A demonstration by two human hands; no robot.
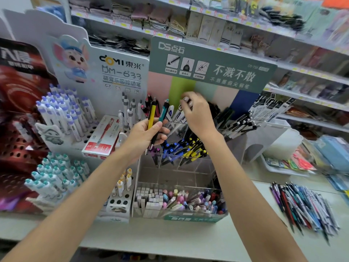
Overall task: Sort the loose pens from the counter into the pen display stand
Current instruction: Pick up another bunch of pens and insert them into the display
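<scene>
My left hand (146,136) grips two upright pens, a yellow pen (152,115) and a teal pen (164,111), in front of the tiered clear pen display stand (177,174). My right hand (198,115) reaches into the stand's top tier and pinches a white pen (186,102) among other white pens. The middle tier holds blue, black and yellow pens (186,148). Pastel pens (190,202) fill the bottom tier. A pile of loose pens (306,207) lies on the counter at the right.
A white DOMI pen stand (81,118) with purple and teal capped pens is at the left, with a red pen box (103,137) on it. A white tray (283,168) with cards sits at the right. Shelves of goods run behind.
</scene>
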